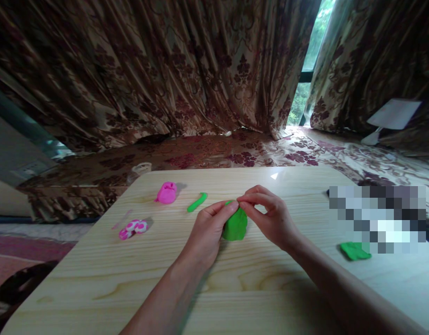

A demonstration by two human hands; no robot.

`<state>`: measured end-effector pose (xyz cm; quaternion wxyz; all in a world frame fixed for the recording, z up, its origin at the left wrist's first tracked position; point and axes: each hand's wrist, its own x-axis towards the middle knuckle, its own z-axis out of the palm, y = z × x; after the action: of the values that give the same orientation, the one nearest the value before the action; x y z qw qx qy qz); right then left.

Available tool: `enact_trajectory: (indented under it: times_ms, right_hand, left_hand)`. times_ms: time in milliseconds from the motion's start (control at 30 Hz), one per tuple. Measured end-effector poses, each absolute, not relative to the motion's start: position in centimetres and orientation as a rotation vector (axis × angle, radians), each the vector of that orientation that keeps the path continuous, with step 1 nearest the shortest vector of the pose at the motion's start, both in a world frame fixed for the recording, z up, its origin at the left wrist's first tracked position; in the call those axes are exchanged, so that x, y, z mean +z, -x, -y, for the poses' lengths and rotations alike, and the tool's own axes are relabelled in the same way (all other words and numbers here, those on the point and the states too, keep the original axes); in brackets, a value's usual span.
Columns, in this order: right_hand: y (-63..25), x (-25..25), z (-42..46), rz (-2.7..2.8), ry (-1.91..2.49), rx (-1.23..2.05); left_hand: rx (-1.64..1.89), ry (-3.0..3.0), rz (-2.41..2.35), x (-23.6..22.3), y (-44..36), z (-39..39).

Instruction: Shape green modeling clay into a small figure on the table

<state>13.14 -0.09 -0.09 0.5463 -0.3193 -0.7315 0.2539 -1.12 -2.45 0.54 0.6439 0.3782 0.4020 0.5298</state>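
A flattened green piece of modelling clay (pixel 236 226) with a wavy edge is held up over the middle of the table. My left hand (pixel 210 225) grips its left side, thumb on top. At its upper edge, the thumb and forefinger of my right hand (pixel 270 214) pinch the clay; the other fingers are curled. Beyond my left hand lies a green clay roll (pixel 197 202). Farther left are a pink clay lump (pixel 166 193) with a hollowed top and a cluster of pink-and-white clay pieces (pixel 132 228).
Another flat green clay piece (pixel 355 251) lies at the right, beside a pixelated dark object (pixel 378 218). A thin pale stick (pixel 122 219) rests near the table's left edge. Behind the pale wooden table (pixel 165 288) are a cloth-covered ledge, patterned curtains (pixel 200 70) and a white lamp (pixel 394 114).
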Motion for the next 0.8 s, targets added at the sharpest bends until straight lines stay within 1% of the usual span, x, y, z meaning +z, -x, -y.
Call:
enact_trajectory:
  times_ms: [367,633,800]
  right_hand:
    - [-13.29,-0.1,0.0,1.714,0.761,0.598]
    - [-13.45,0.0,-0.01,1.682,0.805,0.66]
    - [-13.48,-0.08,0.01,1.68,0.831,0.656]
  left_hand:
    - [1.151,-0.929,-0.857,0.99,1.12,2.65]
    - [1.198,-1.067,-1.011,0.4,1.14,2.46]
    - [1.164,-1.084,-1.0,0.37,1.09,2.55]
